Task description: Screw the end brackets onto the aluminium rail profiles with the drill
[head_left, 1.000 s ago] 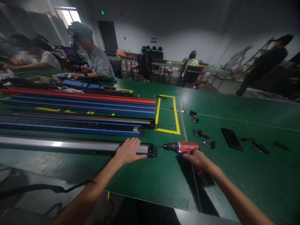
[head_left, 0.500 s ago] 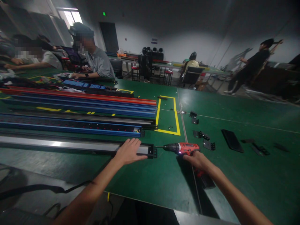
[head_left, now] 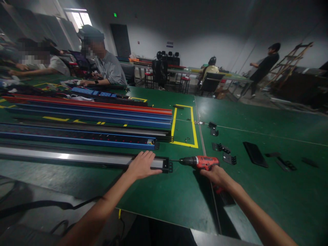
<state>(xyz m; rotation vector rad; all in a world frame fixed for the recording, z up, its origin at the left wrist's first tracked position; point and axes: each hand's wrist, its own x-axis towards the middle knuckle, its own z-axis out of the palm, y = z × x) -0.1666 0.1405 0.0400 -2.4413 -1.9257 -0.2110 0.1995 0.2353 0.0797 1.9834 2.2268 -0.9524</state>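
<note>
My left hand [head_left: 142,165] lies flat, fingers together, on the right end of a long silver and black rail [head_left: 77,158] on the green table [head_left: 166,198]. My right hand [head_left: 214,175] grips the handle of a red cordless drill [head_left: 202,162]. The drill lies level, and its bit points left at the black end cap [head_left: 169,166] of the rail. The bit tip sits at or just off the cap.
Blue, red and black rails [head_left: 102,118] lie in rows behind. A yellow taped rectangle [head_left: 184,124] marks the table. Small black brackets [head_left: 225,153] and a black plate [head_left: 255,154] lie to the right. Seated people work at far left; another person stands far right.
My hands and the drill stay put; the drill's work light no longer shows. The view has drifted slightly. The standing person at far right has walked left.
</note>
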